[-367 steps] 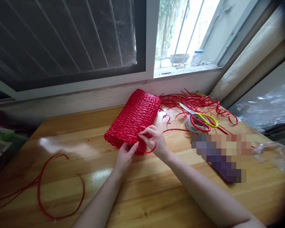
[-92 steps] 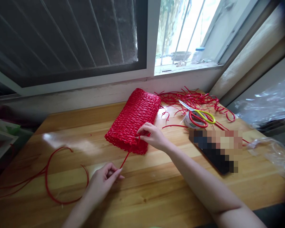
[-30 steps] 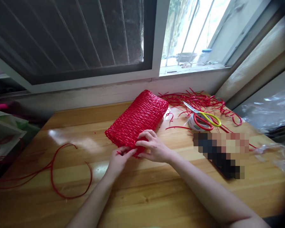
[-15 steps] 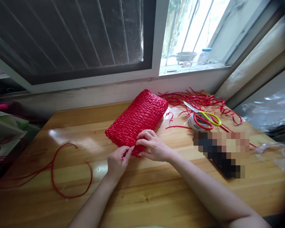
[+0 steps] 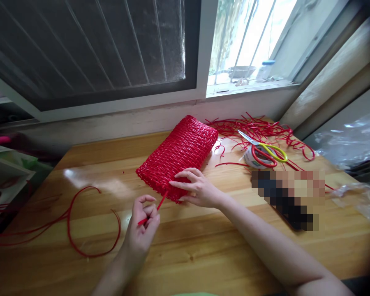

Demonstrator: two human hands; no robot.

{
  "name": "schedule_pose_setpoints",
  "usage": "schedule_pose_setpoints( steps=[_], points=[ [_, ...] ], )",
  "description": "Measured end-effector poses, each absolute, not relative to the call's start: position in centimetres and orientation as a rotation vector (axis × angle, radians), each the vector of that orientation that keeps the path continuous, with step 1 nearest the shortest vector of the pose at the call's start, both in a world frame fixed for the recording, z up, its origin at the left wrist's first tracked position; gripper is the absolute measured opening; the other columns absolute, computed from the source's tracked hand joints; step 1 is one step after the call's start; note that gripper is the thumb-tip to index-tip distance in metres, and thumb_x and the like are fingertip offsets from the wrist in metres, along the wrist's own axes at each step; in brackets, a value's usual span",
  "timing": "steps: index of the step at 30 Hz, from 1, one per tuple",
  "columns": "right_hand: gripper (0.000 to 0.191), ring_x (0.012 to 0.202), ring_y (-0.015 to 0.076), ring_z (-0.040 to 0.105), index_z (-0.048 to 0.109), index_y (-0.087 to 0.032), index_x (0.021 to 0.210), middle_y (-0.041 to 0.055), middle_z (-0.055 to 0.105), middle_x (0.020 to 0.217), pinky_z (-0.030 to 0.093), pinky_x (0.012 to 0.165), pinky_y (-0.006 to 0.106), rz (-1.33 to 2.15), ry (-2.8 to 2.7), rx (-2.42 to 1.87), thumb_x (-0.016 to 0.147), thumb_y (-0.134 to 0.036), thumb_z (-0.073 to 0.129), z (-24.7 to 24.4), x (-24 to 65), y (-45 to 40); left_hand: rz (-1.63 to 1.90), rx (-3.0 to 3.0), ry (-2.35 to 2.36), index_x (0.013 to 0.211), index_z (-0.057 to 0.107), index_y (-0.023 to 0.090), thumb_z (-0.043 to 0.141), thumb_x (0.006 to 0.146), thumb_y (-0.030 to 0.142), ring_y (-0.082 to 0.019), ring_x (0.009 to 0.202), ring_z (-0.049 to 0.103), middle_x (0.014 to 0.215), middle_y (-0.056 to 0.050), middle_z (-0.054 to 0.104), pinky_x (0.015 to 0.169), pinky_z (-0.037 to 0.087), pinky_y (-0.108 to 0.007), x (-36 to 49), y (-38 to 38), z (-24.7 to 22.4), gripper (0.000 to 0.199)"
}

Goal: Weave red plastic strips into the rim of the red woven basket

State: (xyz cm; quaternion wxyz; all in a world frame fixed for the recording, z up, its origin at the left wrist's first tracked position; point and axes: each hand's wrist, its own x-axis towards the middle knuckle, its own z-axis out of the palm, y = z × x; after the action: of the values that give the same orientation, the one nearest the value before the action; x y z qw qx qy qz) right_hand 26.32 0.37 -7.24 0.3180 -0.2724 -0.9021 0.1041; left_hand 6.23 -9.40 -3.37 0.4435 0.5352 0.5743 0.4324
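Observation:
A red woven piece [image 5: 179, 152] lies slanted on the wooden table, its near end between my hands. From that near end a short red strip [image 5: 162, 201] runs down to my left hand [image 5: 143, 224], whose fingers are closed on it. My right hand [image 5: 197, 189] rests on the near right corner of the woven piece, fingers spread over the weave and thumb at its lower edge.
Scissors [image 5: 269, 154] with red and yellow handles lie on a white roll [image 5: 251, 159] at the right. Behind them is a tangle of red strips [image 5: 259, 129]. A blurred dark object [image 5: 286, 205] lies nearer. Long red strips [image 5: 68, 218] curl on the left.
My left hand has drawn back down and left from the woven edge, with the strip now stretched between them. The fingers of my right hand have spread out more on the weave.

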Motion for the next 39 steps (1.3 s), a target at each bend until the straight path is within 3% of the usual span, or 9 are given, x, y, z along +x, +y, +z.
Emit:
schedule_pose_setpoints(
  steps=[7, 12, 14, 18, 21, 26, 31, 35, 39],
  points=[
    [0.054, 0.108, 0.023, 0.041, 0.057, -0.024, 0.116, 0.007, 0.055, 0.11, 0.034, 0.094, 0.04, 0.232, -2.315, -0.742, 0.071, -0.053, 0.061, -6.8, 25.3, -0.6, 1.12, 1.11, 1.04, 0.097, 0.036, 0.025, 0.048, 0.069, 0.017, -0.006, 0.047, 0.023, 0.06, 0.008, 0.028, 0.046, 0.02, -0.019, 8.2, -9.7, -1.6, 0.032],
    [0.013, 0.09, 0.0186, 0.049, 0.061, -0.017, 0.086, 0.0057, 0.061, 0.086, 0.041, 0.082, 0.035, 0.135, -2.042, -0.663, 0.081, -0.024, 0.051, -7.5, 23.5, -1.7, 1.123, 1.188, 0.866, 0.096, 0.039, 0.024, 0.043, 0.072, 0.011, -0.007, 0.052, 0.029, 0.065, 0.005, 0.03, 0.047, 0.025, -0.019, 11.9, -9.5, -0.7, 0.027],
    [0.014, 0.081, 0.0172, 0.05, 0.057, -0.017, 0.077, 0.0056, 0.06, 0.08, 0.043, 0.074, 0.033, 0.192, -1.99, -0.636, 0.083, -0.019, 0.046, -7.4, 23.2, -1.9, 1.15, 1.268, 0.851, 0.101, 0.04, 0.023, 0.043, 0.073, 0.01, -0.008, 0.057, 0.037, 0.069, 0.004, 0.034, 0.052, 0.033, -0.021, 12.8, -9.5, -0.5, 0.031],
    [0.009, 0.074, 0.0155, 0.05, 0.056, -0.018, 0.076, 0.004, 0.058, 0.076, 0.045, 0.068, 0.031, 0.376, -1.889, -0.738, 0.082, -0.024, 0.052, -7.1, 23.1, -1.7, 1.598, 1.588, 0.929, 0.115, 0.04, 0.023, 0.053, 0.068, 0.013, -0.019, 0.089, 0.049, 0.106, -0.008, 0.043, 0.07, 0.046, -0.032, 12.0, -8.2, -1.7, 0.05],
    [0.007, 0.083, 0.0147, 0.053, 0.057, -0.018, 0.081, 0.0051, 0.057, 0.085, 0.045, 0.075, 0.028, 0.504, -1.738, -0.869, 0.081, -0.025, 0.056, -7.3, 23.1, -1.4, 1.881, 1.641, 1.169, 0.098, 0.048, 0.021, 0.059, 0.066, 0.013, -0.017, 0.088, 0.05, 0.099, -0.004, 0.046, 0.072, 0.045, -0.029, 9.9, -6.7, -3.9, 0.035],
    [0.016, 0.066, 0.0113, 0.05, 0.051, -0.018, 0.07, 0.0008, 0.054, 0.071, 0.042, 0.062, 0.024, 0.64, -1.76, -0.975, 0.082, -0.028, 0.055, -7.2, 23.2, -0.9, 1.269, 1.38, 1.438, 0.082, 0.052, 0.017, 0.052, 0.075, 0.017, -0.013, 0.069, 0.052, 0.074, 0.0, 0.055, 0.069, 0.043, -0.025, 7.9, -5.8, -7.3, 0.007],
    [0.018, 0.063, 0.011, 0.048, 0.048, -0.018, 0.068, 0.0004, 0.053, 0.069, 0.039, 0.06, 0.024, 0.658, -1.755, -1.046, 0.081, -0.027, 0.055, -7.0, 23.3, -0.8, 1.132, 1.136, 1.181, 0.102, 0.058, 0.014, 0.059, 0.075, 0.029, -0.02, 0.097, 0.058, 0.102, -0.008, 0.064, 0.088, 0.043, -0.032, 9.0, -5.3, -8.0, 0.031],
    [0.018, 0.059, 0.0106, 0.05, 0.043, -0.02, 0.081, -0.0022, 0.051, 0.066, 0.041, 0.055, 0.023, 0.803, -1.609, -1.08, 0.077, -0.026, 0.059, -7.7, 22.9, -0.7, 1.188, 0.895, 1.006, 0.101, 0.062, 0.012, 0.062, 0.075, 0.033, -0.022, 0.103, 0.058, 0.103, -0.01, 0.066, 0.096, 0.039, -0.037, 10.5, -4.3, -7.9, 0.033],
    [0.048, 0.055, 0.0091, 0.052, 0.03, -0.023, 0.108, -0.004, 0.052, 0.073, 0.045, 0.052, 0.022, 0.782, -1.342, -1.017, 0.073, -0.023, 0.063, -8.3, 22.8, -0.2, 1.238, 0.792, 0.96, 0.098, 0.065, 0.011, 0.066, 0.071, 0.032, -0.024, 0.101, 0.06, 0.101, -0.011, 0.068, 0.095, 0.041, -0.039, 11.9, -3.5, -7.7, 0.034]
  ],
)
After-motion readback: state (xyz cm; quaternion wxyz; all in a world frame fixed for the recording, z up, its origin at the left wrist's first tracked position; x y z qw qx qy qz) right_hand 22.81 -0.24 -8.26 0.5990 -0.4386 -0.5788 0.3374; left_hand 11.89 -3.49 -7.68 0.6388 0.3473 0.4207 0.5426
